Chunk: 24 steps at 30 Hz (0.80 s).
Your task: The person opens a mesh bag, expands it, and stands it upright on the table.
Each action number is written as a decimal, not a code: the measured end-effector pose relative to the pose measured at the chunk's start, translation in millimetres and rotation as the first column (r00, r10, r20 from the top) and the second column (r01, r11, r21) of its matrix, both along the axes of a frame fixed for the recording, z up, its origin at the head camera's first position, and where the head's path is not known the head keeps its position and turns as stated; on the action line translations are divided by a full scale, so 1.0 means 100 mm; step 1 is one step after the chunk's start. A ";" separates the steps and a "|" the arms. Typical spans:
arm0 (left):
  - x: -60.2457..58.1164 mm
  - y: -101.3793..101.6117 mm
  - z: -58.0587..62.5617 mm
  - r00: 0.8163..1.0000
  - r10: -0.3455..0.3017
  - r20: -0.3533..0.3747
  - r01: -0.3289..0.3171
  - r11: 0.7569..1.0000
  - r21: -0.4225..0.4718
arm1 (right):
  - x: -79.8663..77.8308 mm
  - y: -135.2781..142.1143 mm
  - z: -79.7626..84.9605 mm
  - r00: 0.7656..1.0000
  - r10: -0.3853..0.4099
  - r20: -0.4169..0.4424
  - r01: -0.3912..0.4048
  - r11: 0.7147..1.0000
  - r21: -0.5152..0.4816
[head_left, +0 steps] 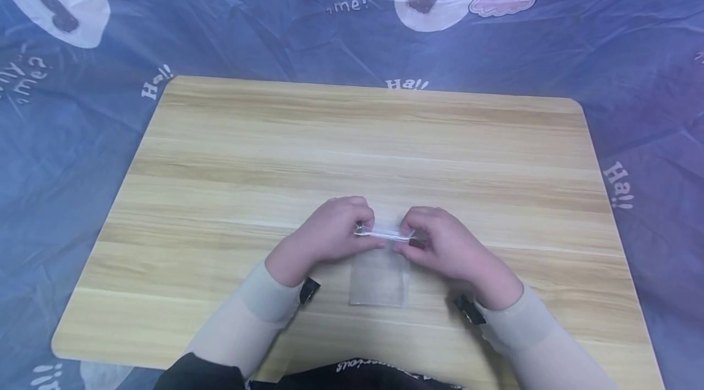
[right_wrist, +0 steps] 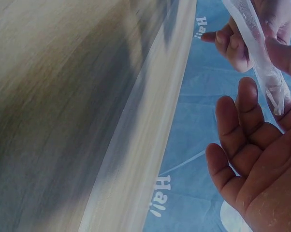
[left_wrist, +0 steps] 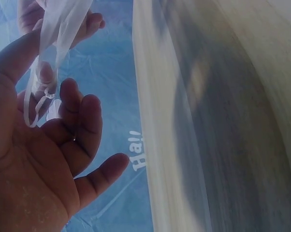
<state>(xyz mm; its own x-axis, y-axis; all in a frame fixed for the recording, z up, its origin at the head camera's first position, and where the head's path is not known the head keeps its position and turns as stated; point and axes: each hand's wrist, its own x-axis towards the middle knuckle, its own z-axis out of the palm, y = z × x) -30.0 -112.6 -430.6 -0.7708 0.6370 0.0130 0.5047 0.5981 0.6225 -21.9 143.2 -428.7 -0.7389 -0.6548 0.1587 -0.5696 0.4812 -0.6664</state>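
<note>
A sheer white mesh drawstring pouch [head_left: 379,283] hangs between my two hands in the head view, its gathered top edge uppermost. At the left end of that edge, my left hand [head_left: 335,228] pinches it with thumb and forefinger. My right hand [head_left: 448,243] pinches the opposite end. In the left wrist view a thin ribbon loop dangles from the mesh fabric [left_wrist: 63,34] beside my curled fingers. The right wrist view shows the pouch's folded rim [right_wrist: 254,46] running from one hand to the other. Whether anything is inside cannot be made out.
A light wood-grain table [head_left: 352,139] with rounded corners lies under both hands. Blue printed cloth [head_left: 247,17] surrounds it on the far side and both flanks. Dark wrist-mounted devices [head_left: 309,290] sit at the cuffs of the pale sleeves.
</note>
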 end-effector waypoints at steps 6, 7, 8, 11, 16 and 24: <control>0.01 -0.01 0.00 1.000 -0.007 -0.017 0.007 1.000 0.000 | 0.01 -0.01 0.01 1.000 0.005 -0.001 -0.005 1.000 0.012; 0.01 -0.01 0.00 1.000 -0.006 -0.021 0.006 1.000 -0.003 | 0.02 -0.01 0.01 1.000 0.008 0.001 -0.008 1.000 0.011; 0.01 -0.02 0.00 1.000 -0.006 -0.023 0.006 1.000 -0.005 | 0.02 -0.01 0.01 1.000 0.009 0.001 -0.009 1.000 0.012; 0.01 -0.02 0.00 1.000 -0.005 -0.031 0.005 1.000 -0.006 | 0.02 0.00 0.01 1.000 0.011 -0.001 -0.011 1.000 0.015; 0.01 -0.01 -0.01 0.999 0.000 -0.038 0.000 1.000 0.000 | 0.02 0.01 0.01 1.000 0.010 0.007 -0.010 0.999 0.032; 0.01 -0.01 0.00 0.997 0.029 -0.077 -0.032 0.999 -0.044 | 0.02 0.03 0.04 1.000 -0.002 -0.005 0.003 0.995 0.100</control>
